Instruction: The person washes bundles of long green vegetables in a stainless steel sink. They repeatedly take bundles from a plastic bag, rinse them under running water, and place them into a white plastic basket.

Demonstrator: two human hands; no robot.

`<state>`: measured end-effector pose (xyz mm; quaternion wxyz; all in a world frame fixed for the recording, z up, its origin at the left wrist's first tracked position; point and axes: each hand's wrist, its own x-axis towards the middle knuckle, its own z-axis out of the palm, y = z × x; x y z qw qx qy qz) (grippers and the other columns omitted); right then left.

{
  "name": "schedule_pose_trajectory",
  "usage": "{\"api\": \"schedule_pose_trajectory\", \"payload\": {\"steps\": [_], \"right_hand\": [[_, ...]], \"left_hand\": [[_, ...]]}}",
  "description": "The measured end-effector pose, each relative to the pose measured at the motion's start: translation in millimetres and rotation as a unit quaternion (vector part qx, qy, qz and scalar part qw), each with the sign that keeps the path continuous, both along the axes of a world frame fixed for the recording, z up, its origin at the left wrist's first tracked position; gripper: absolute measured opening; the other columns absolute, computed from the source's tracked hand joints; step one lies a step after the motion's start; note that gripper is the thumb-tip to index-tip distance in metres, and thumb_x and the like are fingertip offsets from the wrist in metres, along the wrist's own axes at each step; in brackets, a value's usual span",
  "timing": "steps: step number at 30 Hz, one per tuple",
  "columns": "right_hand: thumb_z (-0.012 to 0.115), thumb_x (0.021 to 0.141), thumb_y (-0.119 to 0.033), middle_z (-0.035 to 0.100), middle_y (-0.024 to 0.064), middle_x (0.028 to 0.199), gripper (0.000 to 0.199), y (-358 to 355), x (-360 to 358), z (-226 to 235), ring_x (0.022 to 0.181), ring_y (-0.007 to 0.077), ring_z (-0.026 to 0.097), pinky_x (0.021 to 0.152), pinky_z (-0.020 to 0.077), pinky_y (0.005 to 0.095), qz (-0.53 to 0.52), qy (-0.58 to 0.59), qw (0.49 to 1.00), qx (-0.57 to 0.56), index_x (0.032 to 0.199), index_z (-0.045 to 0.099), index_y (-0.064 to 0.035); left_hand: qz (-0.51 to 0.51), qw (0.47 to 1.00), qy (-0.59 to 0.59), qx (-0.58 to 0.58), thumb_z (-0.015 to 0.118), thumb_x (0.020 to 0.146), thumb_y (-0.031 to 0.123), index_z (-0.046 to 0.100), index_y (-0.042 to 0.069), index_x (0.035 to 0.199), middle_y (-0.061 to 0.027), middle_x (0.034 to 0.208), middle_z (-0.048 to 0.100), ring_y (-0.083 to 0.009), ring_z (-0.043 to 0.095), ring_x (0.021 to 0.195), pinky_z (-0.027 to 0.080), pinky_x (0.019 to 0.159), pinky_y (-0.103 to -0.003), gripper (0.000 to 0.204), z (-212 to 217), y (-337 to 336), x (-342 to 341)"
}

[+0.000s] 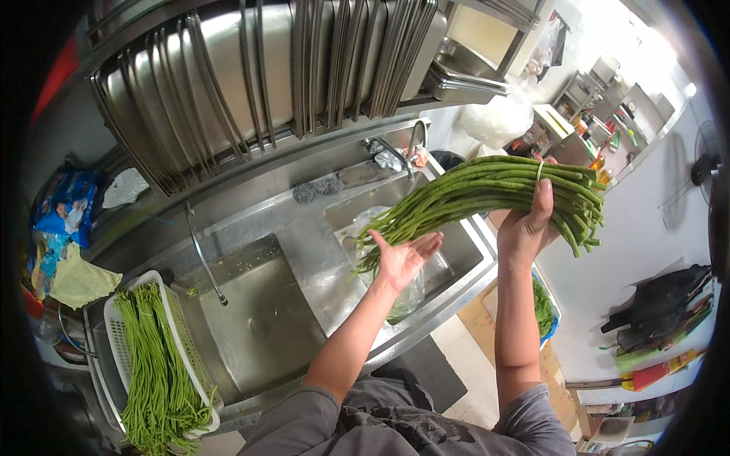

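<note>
A thick bundle of green yardlong beans [468, 186] is held up above the sink's right side. My right hand [526, 226] is closed around its thick cut end, thumb on top, beside a pale tie [541, 169]. At the thin drooping tips, my left hand [407, 264] is open, palm up and fingers apart; I cannot tell whether it touches them. More yardlong beans [156, 357] fill a white plastic basket [176, 323] at the far left, some hanging over its near end.
The left basin [262, 327] holds water under a thin faucet [205, 258]. A clear plastic bag [411, 296] lies in the right basin. Metal trays [274, 68] stand racked above. A dark scouring pad [318, 188] sits on the sink's back ledge. Leafy greens [543, 308] are low on the right.
</note>
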<state>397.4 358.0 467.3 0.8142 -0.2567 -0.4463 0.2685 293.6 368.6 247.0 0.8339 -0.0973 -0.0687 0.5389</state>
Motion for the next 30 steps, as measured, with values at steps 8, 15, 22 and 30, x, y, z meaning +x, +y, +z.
{"api": "schedule_pose_trajectory", "payload": {"steps": [8, 15, 22, 30], "right_hand": [[0.054, 0.09, -0.03, 0.051, 0.009, 0.124, 0.049, -90, -11, 5, 0.115, 0.019, 0.048, 0.102, 0.0358, 0.0352, 0.017, 0.041, 0.999, -0.001, 0.128, 0.045, -0.0012], [0.055, 0.092, -0.03, 0.055, 0.0076, 0.118, 0.044, -119, 7, -42, 0.108, 0.0184, 0.053, 0.095, 0.0427, 0.0351, 0.062, 0.125, 0.988, -0.069, 0.126, 0.046, -0.0025], [0.066, 0.086, -0.023, 0.061, 0.0063, 0.102, 0.034, -112, 24, -113, 0.092, 0.0171, 0.06, 0.084, 0.0495, 0.0325, 0.111, 0.193, 0.958, -0.182, 0.112, 0.054, -0.0031], [0.063, 0.088, -0.028, 0.059, 0.0067, 0.105, 0.038, -129, 48, -183, 0.094, 0.0178, 0.058, 0.085, 0.0491, 0.0341, 0.185, 0.201, 0.916, -0.295, 0.114, 0.053, -0.0026]], "left_hand": [[0.212, 0.969, -0.021, -0.129, 0.041, 0.07, 0.083, 0.046, 0.013, 0.13, -0.0122, 0.13, 0.048, -0.033, 0.048, 0.114, 0.039, 0.098, -0.051, 0.092, 25, -17, -54], [0.239, 0.963, 0.037, -0.123, 0.049, 0.082, 0.061, 0.058, 0.015, 0.112, -0.0061, 0.115, 0.059, -0.0293, 0.053, 0.107, 0.042, 0.093, -0.051, 0.056, -2, -63, -115], [0.337, 0.922, 0.093, -0.165, 0.048, 0.079, 0.065, 0.056, 0.015, 0.115, -0.0062, 0.115, 0.057, -0.0284, 0.051, 0.107, 0.037, 0.096, -0.051, 0.062, -38, -147, -144], [0.408, 0.895, 0.075, -0.165, 0.05, 0.078, 0.067, 0.046, 0.017, 0.129, -0.0041, 0.126, 0.049, -0.0251, 0.043, 0.118, 0.031, 0.102, -0.047, 0.072, -80, -262, -126]]}}
